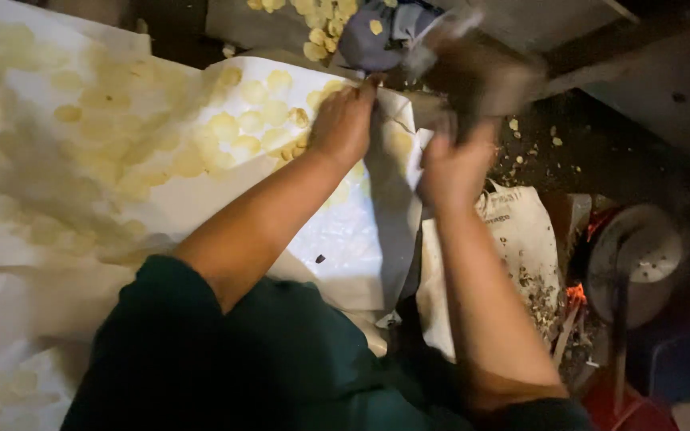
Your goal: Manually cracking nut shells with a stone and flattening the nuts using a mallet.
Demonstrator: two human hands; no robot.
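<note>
Head view: left hand [343,124] lies palm down, fingers together & slightly curled, on the edge of a white plastic sheet [337,239]; fingertips reach the sheet's far rim near a grey-blue pouch [373,44]. Can't tell if it pinches the sheet or just presses on it. Left forearm runs diagonally from the dark green sleeve [201,351] up-right to the wrist, elbow bent.

Right hand [453,168] is raised, back toward the camera, fingers closed around the lower end of a dark, motion-blurred object [481,76] that sticks up & away; too smeared to tell what kind of thing it is. Right forearm comes almost straight up from the bottom of the frame, just beside the left arm, the two hands near each other but apart.

Pale yellow round slices [241,120] lie spread flat over the sheet, mostly left of the left hand, some just under its fingers; more are heaped beside the pouch at top. Sheet is creased & folded at its right edge, betw. the hands.

Right side: printed white sack [521,231] w/ crumbs on it, scattered yellow bits [533,148] on the dark floor, a round grey metal disc [636,263] w/ an orange glow [575,295] beside it.
</note>
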